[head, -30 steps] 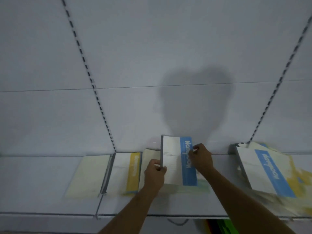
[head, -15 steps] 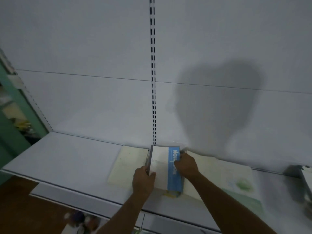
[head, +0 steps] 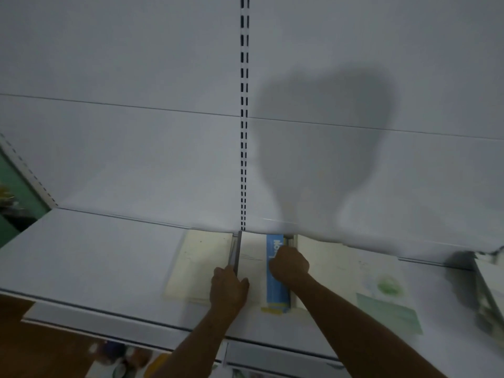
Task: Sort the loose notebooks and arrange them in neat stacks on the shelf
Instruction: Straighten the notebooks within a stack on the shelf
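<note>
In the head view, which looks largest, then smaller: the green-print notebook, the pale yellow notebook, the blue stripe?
1. Green-print notebook, largest.
2. Pale yellow notebook.
3. Blue stripe, smallest, partly under the right hand.

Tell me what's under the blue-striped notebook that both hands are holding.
Under the blue-striped notebook a yellow edge pokes out at the near end, seemingly a yellow-striped notebook. The rest is covered, so how many lie beneath is unclear. The left hand and right hand hold its sides.
</note>
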`<state>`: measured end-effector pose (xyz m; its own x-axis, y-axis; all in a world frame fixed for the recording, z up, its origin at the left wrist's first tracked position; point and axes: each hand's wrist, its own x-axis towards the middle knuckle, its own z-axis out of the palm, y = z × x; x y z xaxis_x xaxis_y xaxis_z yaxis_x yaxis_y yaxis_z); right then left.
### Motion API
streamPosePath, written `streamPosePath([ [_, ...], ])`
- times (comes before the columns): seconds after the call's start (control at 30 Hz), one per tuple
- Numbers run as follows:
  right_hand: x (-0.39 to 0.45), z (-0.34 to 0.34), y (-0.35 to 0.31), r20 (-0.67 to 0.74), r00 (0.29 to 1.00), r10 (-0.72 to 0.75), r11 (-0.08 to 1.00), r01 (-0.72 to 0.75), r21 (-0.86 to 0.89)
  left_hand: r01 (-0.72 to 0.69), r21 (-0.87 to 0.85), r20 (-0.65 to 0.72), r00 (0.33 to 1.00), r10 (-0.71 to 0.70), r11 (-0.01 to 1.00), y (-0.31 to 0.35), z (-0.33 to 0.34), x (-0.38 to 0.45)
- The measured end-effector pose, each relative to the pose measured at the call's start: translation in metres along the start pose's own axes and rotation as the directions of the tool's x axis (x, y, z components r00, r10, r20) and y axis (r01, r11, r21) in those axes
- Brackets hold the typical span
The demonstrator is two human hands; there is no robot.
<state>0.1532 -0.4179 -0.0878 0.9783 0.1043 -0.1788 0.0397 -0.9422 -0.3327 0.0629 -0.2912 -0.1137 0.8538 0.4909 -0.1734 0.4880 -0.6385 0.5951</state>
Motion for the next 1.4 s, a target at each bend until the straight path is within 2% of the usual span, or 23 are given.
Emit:
streamPosePath([
  [0.1,0.000,-0.008,0.003,-0.039,0.999,-0.020,0.999,0.022,0.029,-0.002,0.028,-0.100,0.995,0.005,1.000,0.012,-0.003,-0.007],
  [0.2,-0.001,-0.028,0.015,-0.141,0.987,-0.077,0.995,0.086,0.057,-0.087,-0.052,-0.154,0.985,0.078,0.995,0.036,-0.003,-0.016],
  [0.33,-0.005,-0.063,0.060,-0.237,0.964,-0.123,0.989,0.138,0.047,-0.189,-0.155,-0.092,0.980,0.176,0.970,0.089,0.013,-0.035],
  [0.43,-0.011,-0.092,0.116,-0.318,0.941,-0.112,0.993,0.120,0.004,-0.260,-0.176,-0.032,0.966,0.258,0.949,0.138,0.041,-0.057],
  [0.6,-0.033,-0.138,0.239,-0.399,0.915,0.062,0.998,-0.068,-0.001,-0.380,-0.160,0.101,0.912,0.398,0.911,0.214,0.101,-0.105],
  [0.8,-0.067,-0.176,0.377,-0.425,0.831,0.360,0.929,-0.361,0.080,-0.410,-0.213,0.301,0.836,0.459,0.887,0.286,0.176,-0.170],
  [1.0,-0.091,-0.181,0.461,-0.401,0.774,0.491,0.860,-0.504,0.080,-0.312,-0.274,0.459,0.789,0.409,0.910,0.328,0.236,-0.213],
  [1.2,-0.089,-0.179,0.479,-0.347,0.794,0.500,0.858,-0.507,0.076,-0.196,-0.360,0.477,0.801,0.361,0.912,0.343,0.264,-0.225],
  [1.3,-0.088,-0.180,0.480,-0.325,0.779,0.537,0.844,-0.504,0.185,-0.102,-0.435,0.522,0.781,0.343,0.895,0.344,0.265,-0.225],
  [1.4,-0.086,-0.186,0.481,-0.278,0.750,0.600,0.791,-0.504,0.347,-0.074,-0.487,0.528,0.768,0.361,0.870,0.339,0.256,-0.221],
])
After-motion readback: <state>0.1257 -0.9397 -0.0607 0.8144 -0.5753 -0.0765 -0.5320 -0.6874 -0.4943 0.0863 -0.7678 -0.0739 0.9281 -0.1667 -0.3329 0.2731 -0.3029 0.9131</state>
